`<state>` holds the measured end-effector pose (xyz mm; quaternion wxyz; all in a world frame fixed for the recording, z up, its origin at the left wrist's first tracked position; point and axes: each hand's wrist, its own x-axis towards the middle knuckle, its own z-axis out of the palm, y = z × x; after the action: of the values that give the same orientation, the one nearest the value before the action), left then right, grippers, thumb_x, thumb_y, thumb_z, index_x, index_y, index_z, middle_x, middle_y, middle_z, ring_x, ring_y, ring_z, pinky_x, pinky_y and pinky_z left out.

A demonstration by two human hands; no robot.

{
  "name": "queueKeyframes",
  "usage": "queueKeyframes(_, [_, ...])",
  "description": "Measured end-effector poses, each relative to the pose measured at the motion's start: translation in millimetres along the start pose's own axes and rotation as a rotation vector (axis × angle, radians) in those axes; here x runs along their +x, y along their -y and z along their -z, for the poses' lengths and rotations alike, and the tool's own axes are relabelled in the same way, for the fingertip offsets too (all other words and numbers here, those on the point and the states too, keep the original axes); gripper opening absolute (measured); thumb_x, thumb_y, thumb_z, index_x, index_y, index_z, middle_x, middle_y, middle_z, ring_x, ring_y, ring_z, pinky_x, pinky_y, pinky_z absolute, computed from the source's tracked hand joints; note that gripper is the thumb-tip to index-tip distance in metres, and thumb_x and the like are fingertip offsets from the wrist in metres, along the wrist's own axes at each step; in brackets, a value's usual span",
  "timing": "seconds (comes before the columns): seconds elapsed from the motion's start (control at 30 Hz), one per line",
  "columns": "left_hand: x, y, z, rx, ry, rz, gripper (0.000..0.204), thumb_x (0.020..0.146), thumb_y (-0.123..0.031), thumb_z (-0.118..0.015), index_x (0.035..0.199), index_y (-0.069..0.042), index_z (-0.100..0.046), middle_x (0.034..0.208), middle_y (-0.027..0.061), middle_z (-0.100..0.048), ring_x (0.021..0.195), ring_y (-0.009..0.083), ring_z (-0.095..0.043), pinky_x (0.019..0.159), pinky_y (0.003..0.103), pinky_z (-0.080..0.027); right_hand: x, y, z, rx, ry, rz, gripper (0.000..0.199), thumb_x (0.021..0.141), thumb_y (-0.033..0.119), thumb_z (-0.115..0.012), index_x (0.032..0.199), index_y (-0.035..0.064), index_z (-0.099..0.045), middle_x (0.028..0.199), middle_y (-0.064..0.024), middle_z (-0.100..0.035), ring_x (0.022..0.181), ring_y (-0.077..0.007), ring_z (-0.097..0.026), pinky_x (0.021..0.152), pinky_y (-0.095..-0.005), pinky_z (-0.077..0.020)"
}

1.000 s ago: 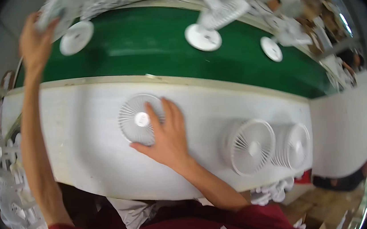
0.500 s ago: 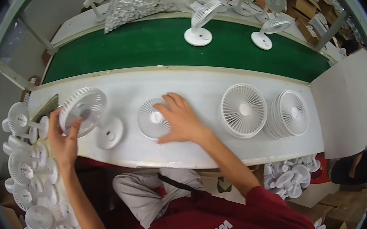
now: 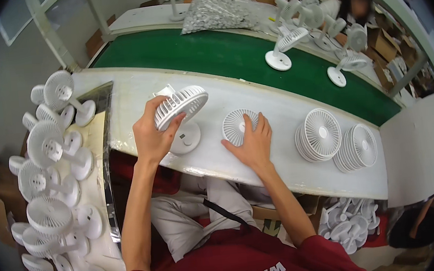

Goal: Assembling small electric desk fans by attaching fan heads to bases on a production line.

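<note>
My left hand (image 3: 151, 133) grips the head of a small white desk fan (image 3: 180, 105), whose round base (image 3: 185, 138) rests on the white workbench (image 3: 134, 99). My right hand (image 3: 252, 142) lies flat, fingers spread, on a loose round white fan grille (image 3: 237, 125) lying on the bench just right of the fan.
Two stacks of white grilles (image 3: 318, 134) (image 3: 358, 146) sit further right. Several finished fans (image 3: 44, 153) crowd a side table at left. A green conveyor belt (image 3: 218, 50) behind carries more fans (image 3: 284, 46). A bag of small parts (image 3: 220, 11) lies beyond. Another person (image 3: 354, 4) works at far right.
My left hand has brought the fan from the left side table onto the bench, beside the grille. My right hand has stayed on the grille.
</note>
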<state>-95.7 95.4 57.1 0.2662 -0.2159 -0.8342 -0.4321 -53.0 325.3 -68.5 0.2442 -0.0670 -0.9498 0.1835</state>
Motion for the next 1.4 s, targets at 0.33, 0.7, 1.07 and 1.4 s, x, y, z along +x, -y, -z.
queueKeyframes(0.33, [-24.3,-39.1,6.0,-0.362,-0.288,0.164,0.050,0.072,-0.002,-0.084,0.115,-0.002,-0.057,0.092,0.0097,-0.071,0.077,0.0202,-0.068,0.069,0.028,-0.055,1.8,86.3,63.2,2.070,-0.048,-0.362,0.079,0.088,0.061,-0.054,0.147,0.0087,-0.041,0.144,-0.0097,-0.049,0.132,-0.0262,-0.045,0.114,-0.0429,-0.0300])
queueKeyframes(0.7, [-47.5,-69.9,21.3,-0.547,-0.149,0.388,0.047,0.071,-0.001,-0.084,0.109,-0.001,-0.056,0.093,0.0108,-0.068,0.079,0.0156,-0.064,0.073,0.025,-0.053,-35.5,80.9,38.5,1.572,-0.056,-0.006,0.124,0.066,0.082,-0.062,0.151,0.0026,-0.021,0.151,-0.0190,-0.031,0.139,-0.0360,-0.032,0.113,-0.0506,-0.0277])
queueKeyframes(1.07, [-109.3,-76.7,5.7,-0.600,-0.169,0.756,0.042,0.076,-0.002,-0.080,0.112,0.000,-0.058,0.099,0.0080,-0.068,0.085,0.0138,-0.063,0.073,0.023,-0.051,-34.0,50.2,102.6,1.057,0.096,0.538,0.113,0.062,0.070,-0.076,0.146,0.0044,-0.037,0.151,-0.0281,-0.029,0.136,-0.0439,-0.037,0.110,-0.0554,-0.0341])
queueKeyframes(1.4, [-187.2,-96.8,-11.2,-0.990,-0.040,1.211,0.040,0.099,-0.033,-0.057,0.128,-0.004,-0.059,0.114,0.0087,-0.067,0.098,0.0130,-0.063,0.080,0.024,-0.053,-58.7,27.6,138.1,0.629,0.564,0.804,0.100,0.057,0.053,-0.086,0.139,0.0083,-0.052,0.151,-0.0278,-0.032,0.133,-0.0464,-0.039,0.109,-0.0558,-0.0344])
